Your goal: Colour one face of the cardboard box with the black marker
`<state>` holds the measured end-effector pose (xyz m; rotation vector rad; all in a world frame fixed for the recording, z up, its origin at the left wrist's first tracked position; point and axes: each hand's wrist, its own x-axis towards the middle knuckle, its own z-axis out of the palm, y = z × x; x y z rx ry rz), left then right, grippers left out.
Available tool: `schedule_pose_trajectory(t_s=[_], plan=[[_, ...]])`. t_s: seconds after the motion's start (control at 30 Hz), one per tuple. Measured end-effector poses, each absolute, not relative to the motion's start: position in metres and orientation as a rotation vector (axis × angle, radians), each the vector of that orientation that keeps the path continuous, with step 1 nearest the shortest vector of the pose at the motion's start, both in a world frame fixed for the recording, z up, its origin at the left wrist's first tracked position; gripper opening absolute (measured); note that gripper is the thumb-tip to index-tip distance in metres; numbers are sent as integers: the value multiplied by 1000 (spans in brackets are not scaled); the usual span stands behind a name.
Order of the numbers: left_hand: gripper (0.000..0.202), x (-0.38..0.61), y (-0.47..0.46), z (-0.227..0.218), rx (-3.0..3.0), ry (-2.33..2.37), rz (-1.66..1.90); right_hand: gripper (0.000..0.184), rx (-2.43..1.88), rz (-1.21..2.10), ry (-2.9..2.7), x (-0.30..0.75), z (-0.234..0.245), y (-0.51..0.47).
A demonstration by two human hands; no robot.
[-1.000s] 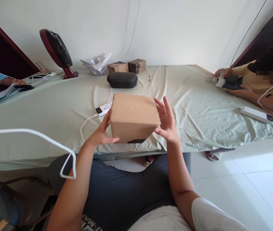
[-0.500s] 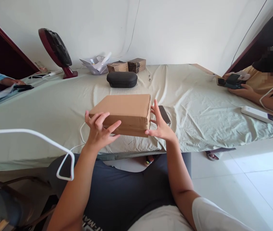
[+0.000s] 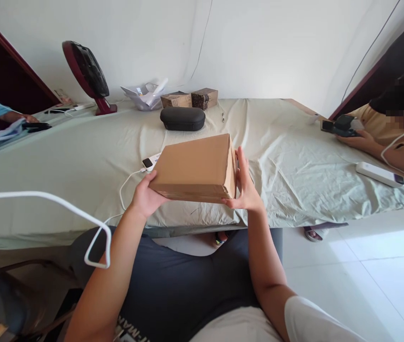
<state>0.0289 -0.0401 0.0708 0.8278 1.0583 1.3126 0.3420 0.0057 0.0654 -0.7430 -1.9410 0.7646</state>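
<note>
A brown cardboard box [image 3: 194,164] is held up between my two hands, above the near part of the cloth-covered table. My left hand [image 3: 147,195] grips its near left corner, thumb along the side and the other fingers hidden underneath. At the right end, my right hand [image 3: 247,187] clasps the box with the thumb at the lower near corner and the fingers up along the end face. Behind the box's left side lies a white device with a dark screen [image 3: 148,163], a cable plugged into it.
A black zip case [image 3: 183,118], two small cartons [image 3: 204,98], a plastic basket [image 3: 146,100] and a dark red fan [image 3: 87,71] stand toward the wall. A white power bank [image 3: 378,175] lies at right. People sit at both ends; a white cable [image 3: 45,194] hangs at left.
The box has shifted right and turned slightly. My left hand has gone from spread fingers on the front to a grip under the left corner, and the white device has come into view.
</note>
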Motion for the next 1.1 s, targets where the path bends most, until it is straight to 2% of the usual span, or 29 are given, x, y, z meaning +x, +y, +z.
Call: schedule_pose_trajectory(t_s=[0.13, 0.23, 0.33, 0.43, 0.6, 0.77, 0.9, 0.97, 1.1], plan=[[75, 22, -43, 67, 895, 1049, 1419, 149, -657, 909, -1991, 350, 65, 7], [87, 18, -48, 63, 1301, 1075, 1452, 149, -697, 1068, -1824, 347, 60, 8], [107, 14, -54, 64, 1645, 1083, 1274, 137, -814, 1035, -1596, 340, 55, 8], [105, 9, -56, 64, 1662, 1030, 1187, 127, -806, 907, -1567, 338, 55, 7], [72, 4, -48, 56, 1675, 1070, 1009, 136, -653, 750, -1715, 346, 63, 7], [82, 2, -46, 46, 1542, 955, 1305, 131, -552, 816, -1766, 351, 61, 9], [72, -1, -40, 34, 1419, 1033, 1237, 121, -582, 792, -1750, 349, 57, 9], [78, -1, -36, 32, 1372, 1055, 1217, 123, -609, 714, -1700, 348, 56, 10], [106, 3, -32, 45, 1136, 847, 1232, 143, -705, 502, -1697, 344, 51, 14]])
